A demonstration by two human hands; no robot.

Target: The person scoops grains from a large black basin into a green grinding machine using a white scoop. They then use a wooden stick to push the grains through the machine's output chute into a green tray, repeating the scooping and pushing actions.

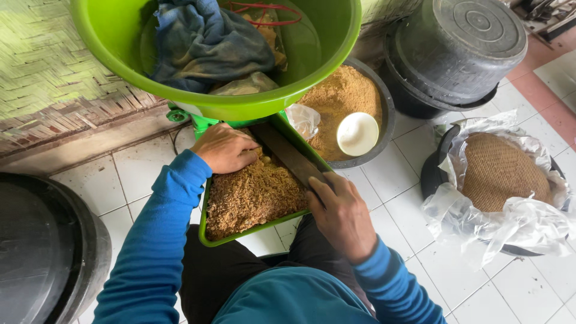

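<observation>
Leftmost, at the lower left of the frame, one black drum (42, 252) is showing only its curved rim. Moving right, the left hand (225, 147) is lying loosely curled, knuckles up, on the far end of the brown shredded material (252, 195) that is filling one green rectangular tray (203, 237) at the centre; whether its fingers are pinching any of the shreds cannot be told. Above it, one large green basin (120, 48) is holding a blue cloth (204, 42). Right of centre, the right hand (341, 213) is grasping a long dark flat blade (288, 153) that is lying diagonally along the tray's right edge. Judged from this pose, the work is best done by keeping the blade low and flat against the tray and the left fingers tucked clear of its edge. Further right, one dark bowl of tan powder (339, 99) is carrying one small white dish (357, 134). At the upper right, upturned black tubs (456, 48) are sitting stacked, apparently two. At the right edge, one black pan lined with clear plastic (516, 222) is holding one woven brown mound (501, 171).
</observation>
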